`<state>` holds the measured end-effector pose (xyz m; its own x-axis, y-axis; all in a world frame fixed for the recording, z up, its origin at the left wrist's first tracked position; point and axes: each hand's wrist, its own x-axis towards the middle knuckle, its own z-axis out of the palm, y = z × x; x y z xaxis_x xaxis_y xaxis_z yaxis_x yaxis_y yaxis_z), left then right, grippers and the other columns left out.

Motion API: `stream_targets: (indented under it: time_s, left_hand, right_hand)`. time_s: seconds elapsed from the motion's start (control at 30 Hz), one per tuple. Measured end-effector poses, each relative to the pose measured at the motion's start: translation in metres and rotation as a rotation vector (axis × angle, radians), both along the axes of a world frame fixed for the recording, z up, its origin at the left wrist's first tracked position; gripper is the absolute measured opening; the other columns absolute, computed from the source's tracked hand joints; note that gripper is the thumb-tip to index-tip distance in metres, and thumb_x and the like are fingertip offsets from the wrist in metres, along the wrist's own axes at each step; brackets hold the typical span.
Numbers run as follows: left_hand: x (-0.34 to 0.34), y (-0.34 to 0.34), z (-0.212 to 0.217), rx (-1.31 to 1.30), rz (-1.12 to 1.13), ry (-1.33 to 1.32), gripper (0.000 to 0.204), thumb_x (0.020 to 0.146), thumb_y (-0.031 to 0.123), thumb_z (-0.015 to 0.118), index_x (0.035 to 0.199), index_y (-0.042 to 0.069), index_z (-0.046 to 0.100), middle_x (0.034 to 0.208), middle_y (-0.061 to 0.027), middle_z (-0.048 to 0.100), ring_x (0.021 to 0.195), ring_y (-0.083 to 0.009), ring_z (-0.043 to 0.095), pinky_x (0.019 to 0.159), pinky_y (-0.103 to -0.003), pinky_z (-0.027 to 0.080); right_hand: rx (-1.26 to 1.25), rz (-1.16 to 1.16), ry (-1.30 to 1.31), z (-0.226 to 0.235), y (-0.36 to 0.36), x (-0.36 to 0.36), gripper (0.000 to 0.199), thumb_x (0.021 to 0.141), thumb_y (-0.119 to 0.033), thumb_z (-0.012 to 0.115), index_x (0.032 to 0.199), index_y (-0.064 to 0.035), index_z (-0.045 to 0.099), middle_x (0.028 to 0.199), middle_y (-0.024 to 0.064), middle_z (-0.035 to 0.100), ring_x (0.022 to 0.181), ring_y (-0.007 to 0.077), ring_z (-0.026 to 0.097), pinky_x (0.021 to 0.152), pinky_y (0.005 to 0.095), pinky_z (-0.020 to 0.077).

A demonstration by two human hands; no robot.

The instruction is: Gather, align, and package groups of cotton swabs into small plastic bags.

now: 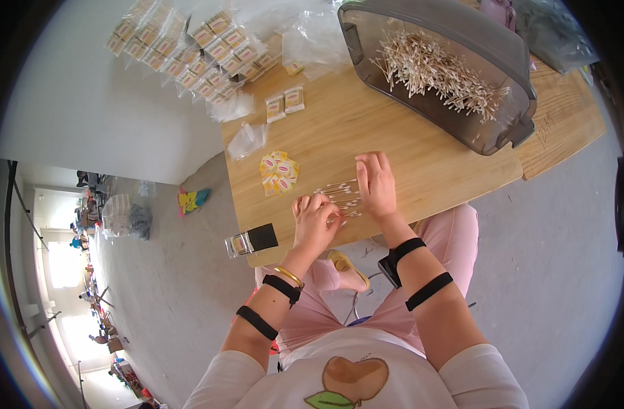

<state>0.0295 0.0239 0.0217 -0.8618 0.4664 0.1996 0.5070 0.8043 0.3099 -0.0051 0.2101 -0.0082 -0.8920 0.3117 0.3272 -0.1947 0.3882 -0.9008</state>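
Observation:
Between my two hands, a small row of cotton swabs (342, 190) lies on the wooden table, sticks running roughly left to right. My left hand (315, 221) is at their left ends, its fingers curled and the thumb and forefinger pinched on swabs at the near side of the row. At the right ends stands my right hand (377, 187), thumb apart from the lightly bent fingers, with nothing visible in it. Just left of the row is a loose pile of yellow-and-white printed cards (279, 172). A large grey translucent bin (421, 116), tipped toward me, holds a heap of loose swabs (438, 71).
Two filled swab packs (285, 103) and clear empty bags (247, 140) lie on the table's (421, 180) left part. Many bagged packs (189, 58) are stacked at the far left. A black pad (263, 236) with another pack (239, 245) sits at the near left corner.

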Motion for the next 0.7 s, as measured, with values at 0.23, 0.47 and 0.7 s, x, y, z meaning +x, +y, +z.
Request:
stream_targets:
  time_s: [0.23, 0.47, 0.7]
  left_hand:
    - [-0.004, 0.0, 0.009, 0.077, 0.094, -0.06, 0.01, 0.08, 0.02, 0.082, 0.084, 0.018, 0.073, 0.102, 0.0009, 0.061, 0.108, -0.0241, 0.054, 0.107, -0.045, 0.032]
    - [0.026, -0.013, 0.01, -0.035, 0.01, -0.052, 0.013, 0.078, 0.021, 0.084, 0.084, 0.019, 0.072, 0.099, 0.0007, 0.06, 0.105, -0.024, 0.055, 0.103, -0.044, 0.034]
    - [0.038, -0.012, -0.003, -0.023, 0.137, -0.033, 0.016, 0.076, 0.021, 0.085, 0.086, 0.019, 0.073, 0.096, 0.0002, 0.061, 0.101, -0.0237, 0.057, 0.098, -0.042, 0.036]
  right_hand:
    - [0.006, 0.009, -0.007, -0.001, 0.001, 0.0, 0.019, 0.103, -0.02, 0.055, 0.111, -0.005, 0.064, 0.11, 0.0165, 0.061, 0.104, 0.0392, 0.059, 0.087, 0.0467, 0.0509]
    - [0.003, 0.003, -0.014, 0.001, 0.0, 0.0, 0.018, 0.103, -0.019, 0.055, 0.109, -0.005, 0.063, 0.109, 0.0166, 0.061, 0.104, 0.0392, 0.059, 0.088, 0.0467, 0.0508]
    - [-0.003, 0.005, -0.03, 0.004, 0.001, 0.001, 0.017, 0.103, -0.019, 0.055, 0.108, -0.0052, 0.064, 0.109, 0.0159, 0.062, 0.104, 0.0388, 0.059, 0.088, 0.0468, 0.0507]
